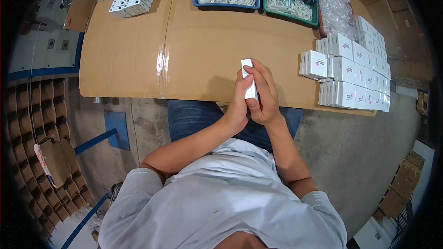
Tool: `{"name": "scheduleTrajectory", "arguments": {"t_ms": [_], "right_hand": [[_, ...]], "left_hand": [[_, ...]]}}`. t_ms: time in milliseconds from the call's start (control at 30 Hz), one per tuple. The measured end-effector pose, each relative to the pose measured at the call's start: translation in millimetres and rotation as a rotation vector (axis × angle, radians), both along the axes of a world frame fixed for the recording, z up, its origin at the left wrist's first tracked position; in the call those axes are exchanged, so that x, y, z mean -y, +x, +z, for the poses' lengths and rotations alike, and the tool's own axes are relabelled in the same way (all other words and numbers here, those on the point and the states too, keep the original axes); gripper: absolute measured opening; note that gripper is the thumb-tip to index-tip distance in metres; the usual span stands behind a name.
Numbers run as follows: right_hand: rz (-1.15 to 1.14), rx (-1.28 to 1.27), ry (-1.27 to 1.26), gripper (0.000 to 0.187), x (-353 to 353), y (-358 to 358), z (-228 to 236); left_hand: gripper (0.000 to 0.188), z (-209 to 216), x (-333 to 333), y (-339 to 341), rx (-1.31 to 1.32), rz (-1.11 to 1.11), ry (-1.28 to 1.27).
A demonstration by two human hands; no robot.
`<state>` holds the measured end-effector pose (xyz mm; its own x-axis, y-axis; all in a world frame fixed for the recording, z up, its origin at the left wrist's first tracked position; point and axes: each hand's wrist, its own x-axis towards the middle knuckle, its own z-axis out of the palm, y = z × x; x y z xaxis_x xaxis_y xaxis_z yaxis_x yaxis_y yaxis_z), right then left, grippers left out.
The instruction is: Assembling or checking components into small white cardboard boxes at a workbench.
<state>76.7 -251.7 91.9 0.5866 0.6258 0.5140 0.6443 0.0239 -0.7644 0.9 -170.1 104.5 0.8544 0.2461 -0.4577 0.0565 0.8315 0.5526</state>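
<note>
Item: white box (249, 83), pinched between the fingers of my left hand (239, 106) and right hand (264, 99). Risk: over-squeezing may crush it, I judge; stacked boxes (350, 71) to their right could topple if knocked.

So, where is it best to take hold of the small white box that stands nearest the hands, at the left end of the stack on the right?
Probably by its two narrow side faces, from above. The small white cardboard box stands upright at the left front of the stack of white boxes; its top and left side are free, its right is against neighbours. Both hands, left and right, hold a slim white box.
</note>
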Motion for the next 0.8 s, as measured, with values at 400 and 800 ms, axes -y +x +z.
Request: {"name": "scheduleTrajectory", "arguments": {"t_ms": [400, 800], "right_hand": [[-0.029, 0.037, 0.048, 0.068, -1.1, -0.2, -0.3], [-0.043, 0.071, 0.067, 0.068, -1.3, -0.3, 0.2]], "left_hand": [[0.054, 3.9, 2.7, 1.3, -0.016, -0.006, 0.034], [0.052, 3.1, 5.7, 1.4, 0.001, 0.013, 0.059]]}}
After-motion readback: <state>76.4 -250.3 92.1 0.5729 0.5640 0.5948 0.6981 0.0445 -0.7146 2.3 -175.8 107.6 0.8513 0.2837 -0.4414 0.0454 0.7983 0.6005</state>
